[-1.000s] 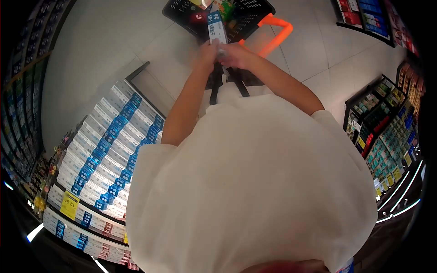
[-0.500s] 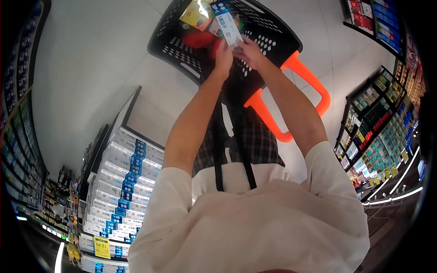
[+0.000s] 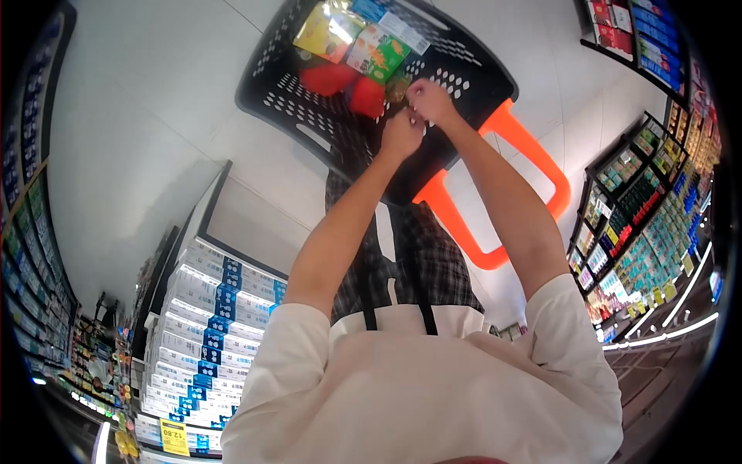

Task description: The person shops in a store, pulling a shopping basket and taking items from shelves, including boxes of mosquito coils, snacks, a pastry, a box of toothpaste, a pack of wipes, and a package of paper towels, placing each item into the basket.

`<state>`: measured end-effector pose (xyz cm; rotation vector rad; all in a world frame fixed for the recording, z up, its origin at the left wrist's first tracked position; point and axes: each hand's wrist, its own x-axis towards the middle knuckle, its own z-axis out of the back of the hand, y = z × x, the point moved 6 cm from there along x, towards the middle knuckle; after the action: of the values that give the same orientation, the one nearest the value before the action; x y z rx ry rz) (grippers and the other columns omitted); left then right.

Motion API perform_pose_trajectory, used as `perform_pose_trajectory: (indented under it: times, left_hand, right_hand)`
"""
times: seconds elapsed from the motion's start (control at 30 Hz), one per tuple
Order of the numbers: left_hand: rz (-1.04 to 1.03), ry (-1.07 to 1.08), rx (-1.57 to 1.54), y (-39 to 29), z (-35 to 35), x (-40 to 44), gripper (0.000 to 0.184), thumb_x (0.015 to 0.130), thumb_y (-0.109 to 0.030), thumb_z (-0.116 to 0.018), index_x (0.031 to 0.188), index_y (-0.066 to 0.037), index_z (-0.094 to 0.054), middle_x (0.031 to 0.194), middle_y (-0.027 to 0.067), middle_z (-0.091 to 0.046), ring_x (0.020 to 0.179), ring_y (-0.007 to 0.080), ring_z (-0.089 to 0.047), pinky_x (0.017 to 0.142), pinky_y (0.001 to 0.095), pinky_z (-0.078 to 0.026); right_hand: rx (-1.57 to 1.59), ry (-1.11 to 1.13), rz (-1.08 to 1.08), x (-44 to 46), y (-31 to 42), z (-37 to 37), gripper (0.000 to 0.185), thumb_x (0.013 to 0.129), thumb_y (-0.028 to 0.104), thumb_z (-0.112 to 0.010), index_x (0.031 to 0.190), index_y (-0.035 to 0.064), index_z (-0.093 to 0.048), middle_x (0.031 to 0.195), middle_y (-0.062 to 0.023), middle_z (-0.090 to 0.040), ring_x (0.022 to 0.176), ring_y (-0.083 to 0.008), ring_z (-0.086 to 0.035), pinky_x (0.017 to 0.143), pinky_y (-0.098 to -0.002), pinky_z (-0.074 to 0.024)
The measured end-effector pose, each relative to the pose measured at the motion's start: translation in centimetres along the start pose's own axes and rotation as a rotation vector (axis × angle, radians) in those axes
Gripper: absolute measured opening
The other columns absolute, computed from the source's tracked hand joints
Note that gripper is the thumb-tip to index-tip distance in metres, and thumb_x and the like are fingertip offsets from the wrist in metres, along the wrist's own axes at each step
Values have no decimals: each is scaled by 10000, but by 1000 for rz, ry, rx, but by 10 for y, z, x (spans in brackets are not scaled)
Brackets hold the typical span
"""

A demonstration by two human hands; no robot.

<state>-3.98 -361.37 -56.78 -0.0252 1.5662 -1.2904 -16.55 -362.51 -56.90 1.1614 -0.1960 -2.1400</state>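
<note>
My left hand (image 3: pixel 403 134) is closed over the near end of the black shopping basket (image 3: pixel 309 133). Beside it, my right hand (image 3: pixel 432 101) is curled, with its knuckles close to the left hand's fingers. I see nothing held in either hand. Inside the basket, at its far side, lies a white and blue box (image 3: pixel 402 32). Next to the box are a green and white snack pack (image 3: pixel 379 54) and a shiny yellow packet (image 3: pixel 330 31). Red items (image 3: pixel 366 97) sit nearer to my hands.
The basket has an orange handle (image 3: pixel 533 147) on its right side. A stack of white and blue boxes (image 3: pixel 201 332) with a yellow price tag (image 3: pixel 175 438) stands at lower left. Stocked shelves (image 3: pixel 641 209) line the right, and more shelves (image 3: pixel 35 232) the left.
Both hands have let go of the white and blue box, which now lies in the basket. The hands have drawn back toward my body and closed. The basket has shifted slightly nearer.
</note>
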Motion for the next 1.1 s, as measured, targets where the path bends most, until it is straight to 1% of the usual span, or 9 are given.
perform_pose_trajectory:
  times: [0.07, 0.23, 0.27, 0.33, 0.4, 0.47, 0.63, 0.87, 1.1]
  left_hand:
    - [-113, 49, 231, -37, 6, -46, 234, 845, -236, -573, 887, -29, -672, 847, 238, -656, 812, 407, -646, 741, 485, -524]
    - [-256, 207, 72, -99, -46, -184, 344, 925, -350, -571, 811, -35, -646, 834, 183, -666, 804, 293, -664, 725, 419, -504]
    - [-443, 129, 46, -105, -65, -201, 461, 960, -434, -482, 828, -14, -615, 787, 216, -620, 767, 398, -615, 709, 472, -481]
    - [-329, 119, 234, -139, -77, -237, 512, 916, -536, -505, 1071, -52, -574, 969, 243, -641, 889, 415, -614, 807, 473, -476]
    - [-376, 0, 298, -139, -76, -238, 563, 855, -528, -595, 1127, -37, -546, 962, 237, -653, 923, 434, -620, 828, 485, -479]
    - [-432, -58, 352, -145, -70, -250, 571, 834, -504, -626, 1125, -19, -548, 961, 232, -659, 924, 432, -628, 815, 492, -487]
    - [-304, -196, 468, -156, -66, -244, 404, 830, -388, -613, 975, -13, -650, 927, 238, -669, 882, 418, -646, 783, 489, -526]
    - [-234, -235, 648, -169, -5, -260, 282, 805, -279, -591, 899, -35, -697, 883, 231, -679, 839, 402, -666, 784, 489, -537]
    - [-225, -233, 666, -176, 65, -239, 263, 763, -278, -611, 867, -56, -707, 867, 208, -682, 810, 374, -674, 743, 465, -549]
  right_hand:
    - [-211, 224, 297, -24, 23, 4, 175, 826, 232, -595, 840, 83, -685, 821, -151, -679, 722, -292, -666, 672, -389, -533]
    - [-764, 308, 358, -130, 82, 99, 420, 859, 412, -524, 933, 32, -686, 1024, -184, -663, 984, -380, -629, 867, -459, -518]
    - [-852, 403, 387, -145, 74, 107, 465, 828, 403, -591, 1094, 27, -653, 1195, -207, -622, 1108, -362, -596, 907, -490, -502]
    - [-909, 391, 523, -183, 58, 139, 625, 816, 585, -580, 1012, 4, -701, 1049, -214, -674, 931, -352, -656, 866, -448, -510]
    - [-973, 557, 469, -249, 79, 185, 615, 776, 589, -636, 1016, 27, -703, 1031, -185, -681, 964, -323, -645, 845, -431, -508]
    - [-808, 450, 726, -262, 48, 185, 553, 744, 560, -687, 987, 64, -714, 949, -148, -688, 972, -310, -637, 825, -423, -504]
    - [-1107, -179, 959, -281, 40, 185, 155, 701, 282, -652, 778, 156, -700, 782, -46, -684, 834, -241, -673, 687, -389, -502]
    - [-1211, 227, 881, -282, 98, 164, 250, 765, 302, -590, 851, 116, -733, 859, -118, -712, 797, -311, -698, 683, -422, -557]
    - [-1143, 98, 926, -261, 163, 153, 235, 746, 297, -608, 801, 108, -735, 808, -136, -707, 777, -305, -699, 675, -416, -549]
